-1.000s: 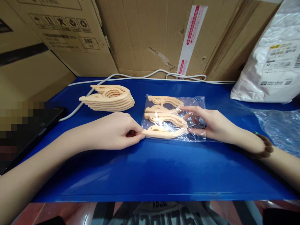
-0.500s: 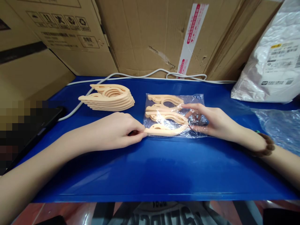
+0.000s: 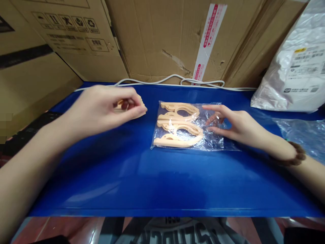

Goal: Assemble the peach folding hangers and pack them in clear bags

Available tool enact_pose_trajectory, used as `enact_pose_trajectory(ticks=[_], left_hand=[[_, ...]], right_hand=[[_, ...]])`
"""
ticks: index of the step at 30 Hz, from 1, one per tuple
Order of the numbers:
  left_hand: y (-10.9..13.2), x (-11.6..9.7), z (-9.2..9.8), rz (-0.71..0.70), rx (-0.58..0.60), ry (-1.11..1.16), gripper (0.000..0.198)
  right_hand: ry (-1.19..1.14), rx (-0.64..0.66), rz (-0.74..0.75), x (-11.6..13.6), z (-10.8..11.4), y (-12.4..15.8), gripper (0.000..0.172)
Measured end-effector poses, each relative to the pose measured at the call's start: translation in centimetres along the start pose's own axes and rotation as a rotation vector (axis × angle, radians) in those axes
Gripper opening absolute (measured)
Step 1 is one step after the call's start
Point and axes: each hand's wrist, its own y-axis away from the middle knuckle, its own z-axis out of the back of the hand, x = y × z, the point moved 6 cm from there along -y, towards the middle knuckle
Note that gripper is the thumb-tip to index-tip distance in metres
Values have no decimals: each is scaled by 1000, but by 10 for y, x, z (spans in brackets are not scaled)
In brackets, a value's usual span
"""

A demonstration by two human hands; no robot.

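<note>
Two folded, beige folding hangers (image 3: 181,134) lie side by side in a clear plastic bag (image 3: 213,144) on the blue table. My right hand (image 3: 225,123) is at the bag's right end, thumb and fingers spread, holding nothing. At the left, my left hand (image 3: 109,105) is over the stack of folded hangers (image 3: 142,101), blurred and covering most of it. Its fingers are curled with thumb and index tips close together; whether they grip a hanger cannot be made out.
Behind the blue table (image 3: 162,183) stand cardboard boxes (image 3: 152,40). A white cable (image 3: 162,81) runs along the back. A white bubble mailer (image 3: 286,78) stands at the right, with clear plastic film (image 3: 302,135) before it. A dark device (image 3: 27,132) is at the left.
My left hand has let go of the bag's lower left corner and moved up and left over the stack. My right hand has drawn back slightly to the right from the bagged hangers.
</note>
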Motion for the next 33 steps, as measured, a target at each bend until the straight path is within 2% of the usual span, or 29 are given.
enact_pose_trajectory(ticks=[1, 3, 5, 8, 10, 12, 15, 18, 20, 22, 25, 27, 30, 33], left_hand=[[-1, 6, 8, 3, -71, -72, 33], [-2, 19, 17, -36, -92, -161, 49], [-3, 40, 18, -30, -29, -140, 70], [1, 81, 15, 95, 87, -110, 89], [5, 104, 13, 158, 142, -144, 90], [8, 118, 13, 143, 150, -174, 88], [10, 126, 14, 97, 145, -203, 84], [10, 127, 17, 188, 136, -195, 84], [8, 120, 19, 241, 118, -175, 84], [5, 102, 21, 204, 60, -151, 83], [0, 61, 21, 8, -106, -120, 78], [-1, 33, 13, -134, -168, -162, 73], [1, -1, -8, -291, -222, -202, 70], [7, -29, -27, -402, -251, -181, 67]], right_hand=[[61, -9, -5, -2, 2, 0, 54], [219, -36, -16, -6, 4, 1, 50], [381, -71, -28, -8, 7, 2, 46], [521, -137, -40, -9, 11, 3, 40], [524, -171, -34, -9, 14, 4, 38], [495, -197, -26, -9, 16, 5, 38], [480, -232, -13, -8, 18, 5, 38], [524, -269, 18, -4, 18, 4, 35], [564, -308, 42, -1, 19, 4, 32], [563, -373, 68, 3, 23, 6, 28], [449, -511, 92, 12, 32, 11, 23], [333, -547, 73, 18, 36, 12, 23], [211, -474, 107, 33, 31, 10, 24], [243, -367, 197, 54, 20, 8, 35]])
